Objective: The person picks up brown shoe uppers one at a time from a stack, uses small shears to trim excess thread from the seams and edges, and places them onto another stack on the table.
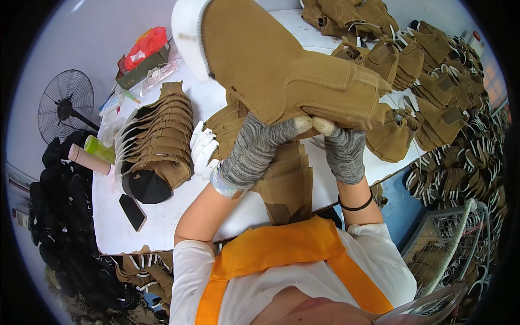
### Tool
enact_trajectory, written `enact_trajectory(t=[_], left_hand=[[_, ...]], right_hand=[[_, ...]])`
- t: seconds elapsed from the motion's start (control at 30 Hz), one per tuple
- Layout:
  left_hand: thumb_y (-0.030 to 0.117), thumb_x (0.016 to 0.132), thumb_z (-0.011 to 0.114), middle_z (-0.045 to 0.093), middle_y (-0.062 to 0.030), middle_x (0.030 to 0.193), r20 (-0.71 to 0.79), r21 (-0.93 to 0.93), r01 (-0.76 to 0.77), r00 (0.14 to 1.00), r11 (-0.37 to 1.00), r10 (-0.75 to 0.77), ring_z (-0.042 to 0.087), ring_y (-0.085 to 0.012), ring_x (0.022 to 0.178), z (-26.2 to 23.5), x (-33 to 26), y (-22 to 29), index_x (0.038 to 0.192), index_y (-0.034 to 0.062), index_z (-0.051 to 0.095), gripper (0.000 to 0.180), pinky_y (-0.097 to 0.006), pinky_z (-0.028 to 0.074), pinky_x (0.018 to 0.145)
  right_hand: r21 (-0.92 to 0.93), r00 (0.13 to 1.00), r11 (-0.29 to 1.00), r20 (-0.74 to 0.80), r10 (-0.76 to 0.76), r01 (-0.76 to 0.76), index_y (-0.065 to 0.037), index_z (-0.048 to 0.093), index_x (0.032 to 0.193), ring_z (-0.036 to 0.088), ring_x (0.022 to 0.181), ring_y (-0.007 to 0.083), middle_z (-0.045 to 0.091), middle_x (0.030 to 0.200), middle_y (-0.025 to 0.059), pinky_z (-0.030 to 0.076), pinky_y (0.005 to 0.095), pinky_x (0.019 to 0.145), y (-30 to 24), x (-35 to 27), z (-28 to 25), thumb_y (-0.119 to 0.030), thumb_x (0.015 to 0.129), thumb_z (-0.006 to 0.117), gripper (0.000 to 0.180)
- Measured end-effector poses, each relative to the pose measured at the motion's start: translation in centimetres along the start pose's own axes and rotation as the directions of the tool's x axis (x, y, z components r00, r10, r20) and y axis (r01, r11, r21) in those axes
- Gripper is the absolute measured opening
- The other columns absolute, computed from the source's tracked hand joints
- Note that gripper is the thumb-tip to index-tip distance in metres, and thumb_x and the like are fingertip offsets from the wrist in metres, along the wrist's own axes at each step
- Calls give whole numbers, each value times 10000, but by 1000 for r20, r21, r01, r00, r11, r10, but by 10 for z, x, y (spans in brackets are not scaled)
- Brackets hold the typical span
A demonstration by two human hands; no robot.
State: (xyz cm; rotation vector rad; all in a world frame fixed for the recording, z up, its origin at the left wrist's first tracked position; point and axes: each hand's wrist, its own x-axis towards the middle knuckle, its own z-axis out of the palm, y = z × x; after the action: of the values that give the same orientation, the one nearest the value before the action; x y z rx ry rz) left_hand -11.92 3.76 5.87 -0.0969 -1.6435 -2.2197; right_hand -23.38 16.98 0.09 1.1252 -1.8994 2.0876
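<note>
A brown boot upper [303, 76] with a white toe is raised above the table, its toe pointing to the upper left. My left hand [257, 146], in a grey knit glove, grips its lower edge with the thumb along the brown material. Close beside it, my right hand [346, 149], gloved the same way, pinches the same edge near the other end. The fingers of both hands are partly hidden behind the upper. Below my hands lies a stack of brown uppers [287, 184] with white toes [204, 149] to the left.
On the white table [162, 233] stand a row of nested brown uppers [168, 130], a phone [132, 213], a pink bottle [89, 159] and a green box [142, 70]. More uppers [433, 108] pile up at right. A fan [65, 108] stands left, a wire basket [444, 244] lower right.
</note>
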Motion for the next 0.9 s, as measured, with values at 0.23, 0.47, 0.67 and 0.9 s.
enact_trajectory(t=[0.23, 0.47, 0.67, 0.9], left_hand=[[535, 942, 496, 534, -93, 1276, 166, -268, 107, 984, 957, -63, 487, -158, 1189, 16, 5, 9, 1365, -8, 417, 693, -265, 405, 1014], [398, 919, 591, 631, -65, 1128, 126, 4, 286, 950, 958, -284, 590, -137, 1040, 16, 25, 38, 1232, 9, 561, 500, -279, 460, 951], [363, 862, 653, 626, -70, 1115, 1, 27, 107, 994, 994, -107, 587, -147, 1021, 5, 35, 19, 1231, 19, 567, 512, -278, 462, 910], [386, 850, 673, 597, -105, 1152, 43, 229, 26, 998, 973, -36, 575, -176, 1048, 4, 46, 19, 1306, -3, 485, 628, -288, 456, 923]], right_hand=[[-523, 654, 558, -1, -756, 645, -178, 634, 1028, 462, 1239, 288, 586, 1222, 32, 291, 477, 1090, -30, 39, -21, -174, 725, 686, 307], [-722, 608, 201, 361, -707, 662, -217, 659, 1056, 384, 1315, 339, 497, 1353, 118, 217, 523, 1105, -52, 39, -39, -335, 662, 786, 431], [-321, 872, 866, -183, -454, 384, -70, 372, 1408, 376, 1327, 304, 395, 1420, 155, 338, 415, 1089, -27, 23, -50, -264, 891, 630, 609], [595, 996, 800, 88, 30, -76, -79, 248, 1454, 483, 1234, 281, 419, 1381, 144, 466, 416, 1005, -10, 36, -26, -407, 835, 695, 831]])
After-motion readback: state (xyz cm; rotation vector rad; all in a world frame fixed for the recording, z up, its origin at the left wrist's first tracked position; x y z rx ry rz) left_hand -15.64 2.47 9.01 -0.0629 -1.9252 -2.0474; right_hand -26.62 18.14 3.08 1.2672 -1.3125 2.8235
